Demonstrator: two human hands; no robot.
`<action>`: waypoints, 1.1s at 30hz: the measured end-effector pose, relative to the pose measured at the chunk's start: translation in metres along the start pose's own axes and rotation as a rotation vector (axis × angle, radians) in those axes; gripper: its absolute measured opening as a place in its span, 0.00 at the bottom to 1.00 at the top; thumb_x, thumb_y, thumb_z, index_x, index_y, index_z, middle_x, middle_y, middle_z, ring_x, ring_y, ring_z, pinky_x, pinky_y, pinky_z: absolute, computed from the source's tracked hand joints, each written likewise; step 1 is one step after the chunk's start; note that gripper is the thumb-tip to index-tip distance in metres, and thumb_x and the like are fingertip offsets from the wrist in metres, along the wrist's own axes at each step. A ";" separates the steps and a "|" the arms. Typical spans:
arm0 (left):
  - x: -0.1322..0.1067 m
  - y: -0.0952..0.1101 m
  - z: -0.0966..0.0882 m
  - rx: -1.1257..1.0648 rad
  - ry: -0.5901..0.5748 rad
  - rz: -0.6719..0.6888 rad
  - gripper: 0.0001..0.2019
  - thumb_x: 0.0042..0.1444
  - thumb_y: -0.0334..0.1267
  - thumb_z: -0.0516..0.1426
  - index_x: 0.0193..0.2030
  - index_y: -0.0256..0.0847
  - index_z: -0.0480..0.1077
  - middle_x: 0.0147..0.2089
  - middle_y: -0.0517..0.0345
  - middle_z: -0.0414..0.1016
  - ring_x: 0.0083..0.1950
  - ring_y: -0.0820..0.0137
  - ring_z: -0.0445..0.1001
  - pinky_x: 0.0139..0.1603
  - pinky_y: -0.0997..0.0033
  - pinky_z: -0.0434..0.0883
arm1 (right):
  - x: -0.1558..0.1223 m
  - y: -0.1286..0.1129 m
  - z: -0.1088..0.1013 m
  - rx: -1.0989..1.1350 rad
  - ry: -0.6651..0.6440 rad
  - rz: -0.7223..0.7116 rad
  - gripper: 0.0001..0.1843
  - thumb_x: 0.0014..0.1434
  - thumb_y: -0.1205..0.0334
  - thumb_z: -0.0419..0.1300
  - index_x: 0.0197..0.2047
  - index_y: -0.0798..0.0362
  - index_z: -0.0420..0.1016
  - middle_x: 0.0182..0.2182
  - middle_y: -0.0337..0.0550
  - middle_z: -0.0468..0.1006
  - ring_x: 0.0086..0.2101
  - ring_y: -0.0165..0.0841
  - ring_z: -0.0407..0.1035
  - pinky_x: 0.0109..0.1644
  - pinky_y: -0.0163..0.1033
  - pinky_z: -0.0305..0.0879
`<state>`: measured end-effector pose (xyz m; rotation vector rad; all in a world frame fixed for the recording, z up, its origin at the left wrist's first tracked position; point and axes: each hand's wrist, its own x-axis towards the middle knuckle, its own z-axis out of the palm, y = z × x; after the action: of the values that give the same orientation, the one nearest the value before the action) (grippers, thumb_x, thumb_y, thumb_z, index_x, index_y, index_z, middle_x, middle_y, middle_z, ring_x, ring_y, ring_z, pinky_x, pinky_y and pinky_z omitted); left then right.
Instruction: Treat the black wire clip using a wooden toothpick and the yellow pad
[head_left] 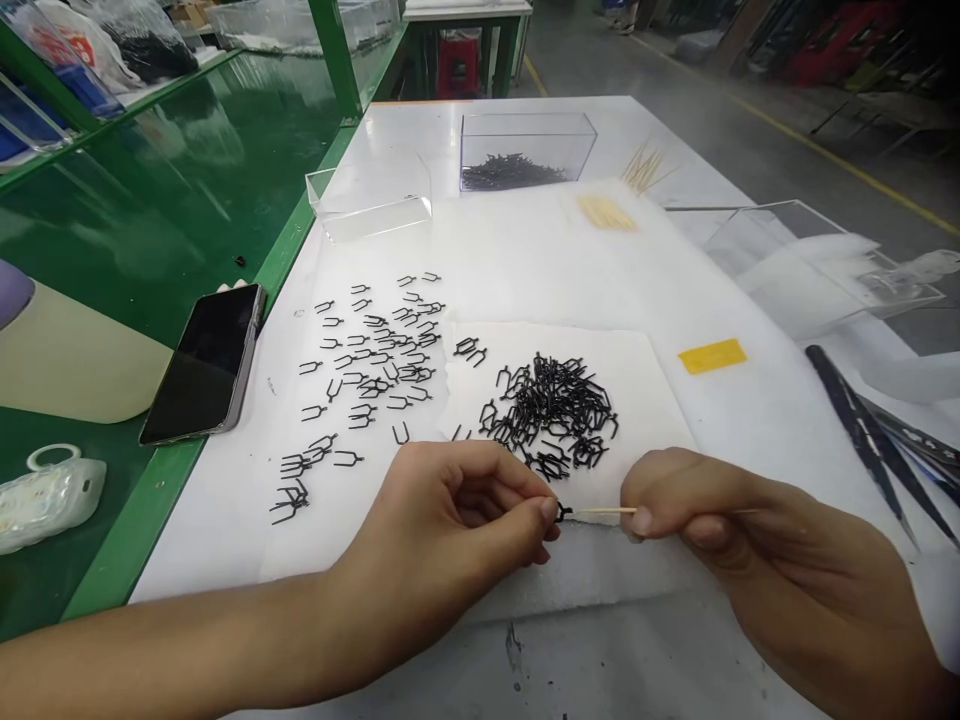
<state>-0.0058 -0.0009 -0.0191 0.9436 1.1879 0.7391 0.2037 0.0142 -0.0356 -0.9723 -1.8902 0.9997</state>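
Between the thumb and fingertips of my left hand (465, 540) is a small black forked part (564, 513), mostly hidden by the fingers. My right hand (720, 510) pinches a thin wooden toothpick (600, 511), its tip at the stem end of that part. Whether the tip touches or enters the part I cannot tell. Just beyond both hands, a pile of black forked parts (559, 400) lies on a white sheet (637, 370). To the left, many more forked parts (390, 345) are spread out singly and in small clusters.
A clear box (525, 150) of black parts stands at the back, with loose toothpicks (643, 170) and a row of pale sticks (606, 212) nearby. Yellow tape (712, 356) and tweezers (855, 430) lie right. A phone (202, 365) rests on the left edge.
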 end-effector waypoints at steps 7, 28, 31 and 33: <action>0.001 0.000 0.001 0.019 0.013 0.014 0.02 0.53 0.31 0.63 0.30 0.36 0.77 0.24 0.61 0.78 0.27 0.78 0.78 0.27 0.89 0.72 | 0.001 0.001 0.000 -0.024 -0.008 -0.010 0.09 0.67 0.55 0.55 0.35 0.43 0.72 0.26 0.33 0.76 0.28 0.28 0.73 0.31 0.27 0.71; 0.000 0.001 0.001 0.015 0.020 0.015 0.02 0.54 0.31 0.63 0.30 0.37 0.76 0.25 0.61 0.78 0.28 0.77 0.78 0.28 0.88 0.73 | 0.002 -0.002 -0.004 -0.074 0.059 -0.032 0.10 0.68 0.57 0.54 0.34 0.44 0.73 0.27 0.35 0.76 0.29 0.28 0.74 0.32 0.26 0.71; 0.000 0.000 0.000 0.018 0.022 0.016 0.02 0.53 0.31 0.63 0.30 0.37 0.76 0.25 0.61 0.78 0.28 0.76 0.79 0.28 0.87 0.74 | -0.003 0.002 -0.008 -0.063 0.091 -0.037 0.10 0.68 0.56 0.55 0.35 0.43 0.74 0.27 0.36 0.75 0.31 0.29 0.73 0.34 0.29 0.71; 0.000 -0.001 0.000 0.027 0.022 0.034 0.02 0.54 0.32 0.63 0.31 0.37 0.76 0.25 0.61 0.78 0.28 0.76 0.79 0.28 0.87 0.74 | -0.006 0.006 -0.010 -0.035 0.149 -0.015 0.10 0.68 0.54 0.55 0.37 0.42 0.76 0.28 0.37 0.75 0.32 0.31 0.72 0.38 0.33 0.71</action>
<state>-0.0063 -0.0012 -0.0202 0.9826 1.2066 0.7643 0.2165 0.0138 -0.0387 -1.0225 -1.7943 0.8640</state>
